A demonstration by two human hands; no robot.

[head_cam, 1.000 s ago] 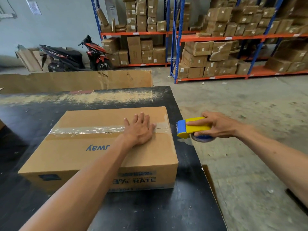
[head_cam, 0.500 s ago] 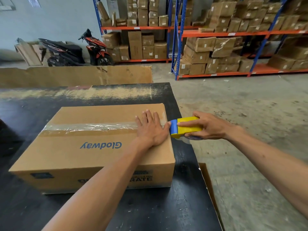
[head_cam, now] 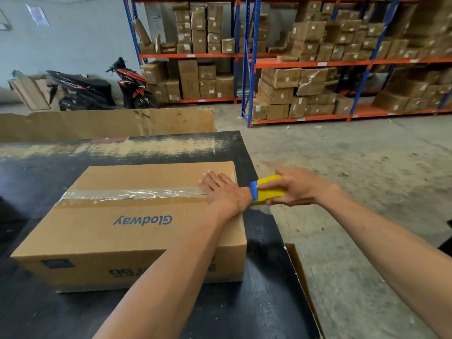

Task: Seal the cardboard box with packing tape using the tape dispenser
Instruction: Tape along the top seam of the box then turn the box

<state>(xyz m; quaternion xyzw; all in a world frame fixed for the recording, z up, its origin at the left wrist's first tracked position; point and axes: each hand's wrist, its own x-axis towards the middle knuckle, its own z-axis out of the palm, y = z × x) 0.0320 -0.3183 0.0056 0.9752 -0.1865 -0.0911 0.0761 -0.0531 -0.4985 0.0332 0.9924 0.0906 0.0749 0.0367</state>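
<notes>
A closed cardboard box (head_cam: 127,226) printed "Glodway" lies on the black table (head_cam: 259,297). A strip of clear packing tape (head_cam: 132,194) runs along its top seam from the left edge to my left hand (head_cam: 223,192), which lies flat, fingers apart, on the box's right end. My right hand (head_cam: 297,187) grips the yellow and blue tape dispenser (head_cam: 265,190) just off the box's right edge, its blue front touching my left wrist. The tape roll is hidden under my hand.
A tall cardboard sheet (head_cam: 105,123) stands behind the table. Another cardboard piece (head_cam: 297,267) leans at the table's right edge. Blue and orange racks (head_cam: 247,59) full of boxes line the back. Two scooters (head_cam: 97,86) are parked at the left wall.
My left hand has slid to the right along the tape to the box's right end. The dispenser in my right hand has come left until it meets my left wrist.
</notes>
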